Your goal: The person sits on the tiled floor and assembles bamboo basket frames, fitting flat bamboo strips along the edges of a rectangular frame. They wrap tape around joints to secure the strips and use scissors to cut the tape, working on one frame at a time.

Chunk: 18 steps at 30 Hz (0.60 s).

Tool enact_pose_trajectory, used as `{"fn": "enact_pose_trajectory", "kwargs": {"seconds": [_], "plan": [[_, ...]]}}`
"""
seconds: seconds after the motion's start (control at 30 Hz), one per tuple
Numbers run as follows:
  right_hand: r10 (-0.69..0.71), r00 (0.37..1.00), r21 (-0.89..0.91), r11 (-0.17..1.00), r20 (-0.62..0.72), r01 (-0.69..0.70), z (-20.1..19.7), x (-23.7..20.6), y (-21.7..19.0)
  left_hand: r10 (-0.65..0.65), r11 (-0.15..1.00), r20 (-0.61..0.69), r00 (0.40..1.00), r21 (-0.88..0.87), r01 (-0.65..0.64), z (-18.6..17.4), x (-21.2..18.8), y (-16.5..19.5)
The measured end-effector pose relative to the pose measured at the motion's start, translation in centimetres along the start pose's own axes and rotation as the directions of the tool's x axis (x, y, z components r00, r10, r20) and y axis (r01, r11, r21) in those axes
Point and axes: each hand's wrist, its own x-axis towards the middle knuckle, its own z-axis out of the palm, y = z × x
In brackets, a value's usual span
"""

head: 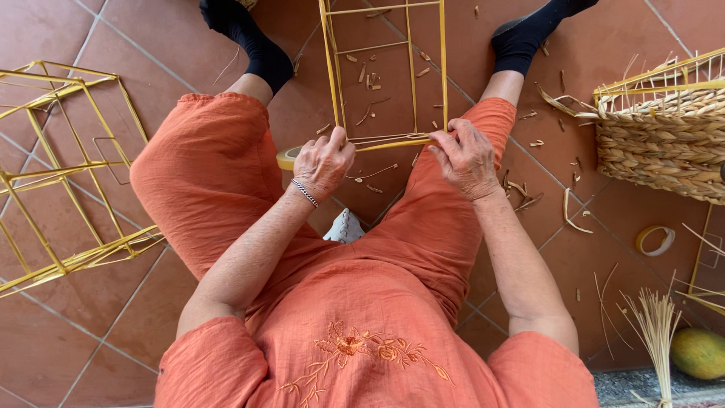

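Over a terracotta tiled floor (68, 317), both the left hand (323, 160) and right hand (467, 157) pinch the yellow wire frame (387, 75), whose near rail could slip if either grip loosens.

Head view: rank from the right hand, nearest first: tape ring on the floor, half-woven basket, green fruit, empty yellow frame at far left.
From the right hand:
1. Half-woven basket, to its right, upper right of view.
2. Tape ring, on the tiles lower right; close to the basket's rank, slightly farther.
3. Green fruit, bottom right corner.
4. Empty yellow frame, far left, beyond the left leg.
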Motion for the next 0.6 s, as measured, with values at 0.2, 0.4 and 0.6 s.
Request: {"fn": "enact_pose_trajectory", "kwargs": {"seconds": [0.2,0.4,0.6], "plan": [[-0.04,0.995,-0.105,0.993,0.086,0.05,0.8,0.7,1.0,0.057,0.998,-0.027,0.998,0.03,-0.056,0.0,-0.2,-0.3],[-0.089,0.995,-0.154,0.984,0.036,0.094,-0.6,2.4,2.0,0.01,0.989,0.041,0.999,-0.148,-0.003,-0.2,0.5,0.5],[0.562,0.794,0.434,0.79,-0.231,-0.433,0.2,1.6,0.3,-0.123,0.917,0.054,0.991,-0.375,0.135,0.7,1.8,3.6]]}}
